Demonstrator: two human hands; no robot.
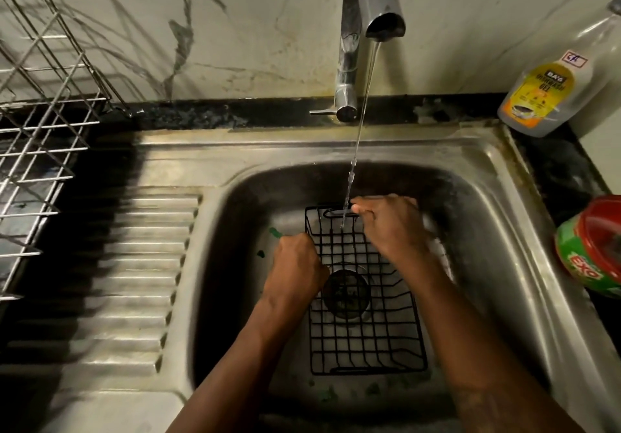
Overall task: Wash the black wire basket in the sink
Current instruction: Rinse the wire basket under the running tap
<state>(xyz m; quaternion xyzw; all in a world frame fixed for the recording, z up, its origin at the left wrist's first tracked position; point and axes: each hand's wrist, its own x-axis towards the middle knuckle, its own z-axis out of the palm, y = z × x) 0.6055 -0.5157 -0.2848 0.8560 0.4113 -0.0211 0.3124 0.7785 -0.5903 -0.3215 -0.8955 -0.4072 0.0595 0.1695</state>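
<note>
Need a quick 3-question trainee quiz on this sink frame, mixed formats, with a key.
1. True or false: water from the tap is running onto the far end of the black wire basket.
2. Which hand grips the far rim of the basket? A) left hand B) right hand C) neither
3. Fill in: the dishwash gel bottle stands at the back ____ corner of the sink.

Key: 1 true; 2 B, its fingers close on the rim under the stream while the left hand holds the left side; 3 right.
</note>
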